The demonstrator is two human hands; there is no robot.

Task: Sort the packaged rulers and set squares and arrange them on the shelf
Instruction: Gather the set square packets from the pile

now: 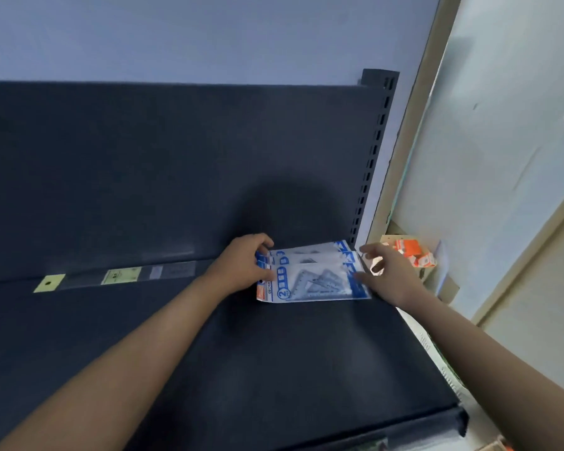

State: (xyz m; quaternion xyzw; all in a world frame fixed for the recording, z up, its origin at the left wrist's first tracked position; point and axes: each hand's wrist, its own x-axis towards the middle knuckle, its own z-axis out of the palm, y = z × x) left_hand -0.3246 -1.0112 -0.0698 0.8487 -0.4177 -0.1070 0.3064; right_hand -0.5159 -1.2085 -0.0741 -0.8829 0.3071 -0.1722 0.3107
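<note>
1. A dark, matte metal shelf [274,353] runs flat towards a smooth back panel [144,174] of the same colour. At the panel's right edge stands a slotted upright [373,151], punched with a column of small rectangular holes.
2. The set-square packets [313,276] lie on the shelf at the foot of the upright, just left of it. They are glossy clear sleeves with blue and white printed ends, overlapped like fanned cards, and see-through plastic triangles show inside the nearest one.
3. The left hand [241,262] grips the end of the packets farthest from the upright, with its fingers curled over the top edge.
4. The right hand [389,271] is spread, fingers fairly straight, their tips touching the end of the packets nearest the upright.
5. Right of the upright, beyond the shelf's edge, small orange and white boxes [412,252] sit in a pale cardboard tray.
6. Well left of the upright, a yellowish square label [49,283] and a greenish label [121,275] are stuck along the strip where shelf meets panel.
</note>
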